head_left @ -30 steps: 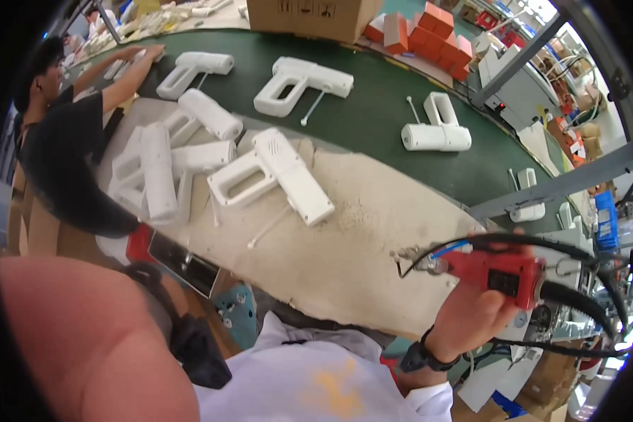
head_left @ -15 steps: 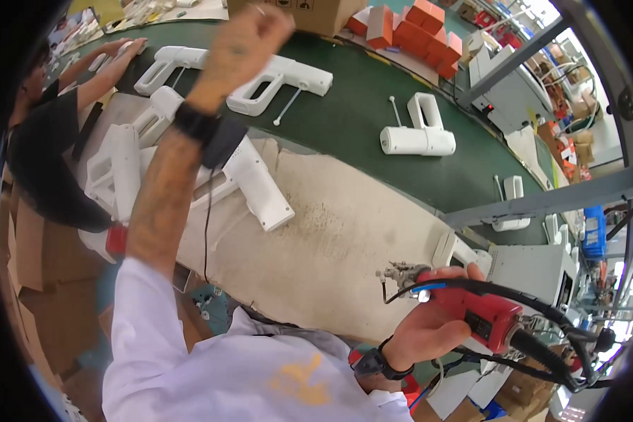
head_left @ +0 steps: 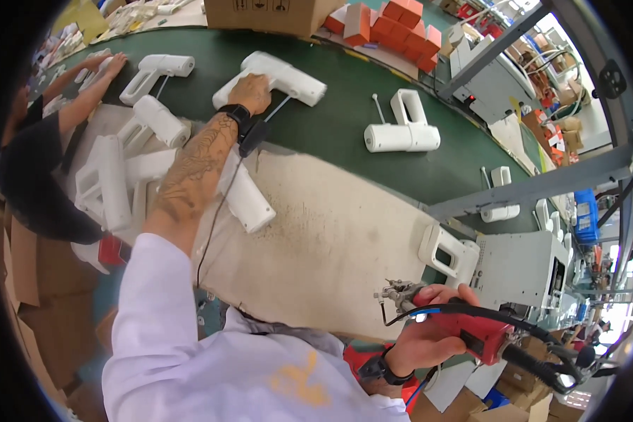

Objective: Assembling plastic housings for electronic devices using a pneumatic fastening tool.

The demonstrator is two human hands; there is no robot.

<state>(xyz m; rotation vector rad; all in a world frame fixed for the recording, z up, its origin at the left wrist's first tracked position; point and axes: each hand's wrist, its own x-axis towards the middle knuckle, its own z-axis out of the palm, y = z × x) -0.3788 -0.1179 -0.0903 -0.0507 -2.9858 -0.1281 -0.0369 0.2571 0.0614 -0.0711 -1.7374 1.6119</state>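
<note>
Left hand (head_left: 252,93) clasps the white moulded-plastic gun-shaped housing (head_left: 283,76) at twelve o'clock, likely light, rigid, best held mid-body; right hand (head_left: 429,330) clenches the red powered screwdriver (head_left: 471,330).

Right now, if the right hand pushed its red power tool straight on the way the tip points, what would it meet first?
Likely the beige work mat: the right hand aims the red power tool leftward over it, though height is unclear.

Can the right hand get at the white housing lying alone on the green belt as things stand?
Probably not right away. The right hand is closed around a red power tool, down by the body, and the white housing lies far up the green belt. Nothing stands between them.
</note>
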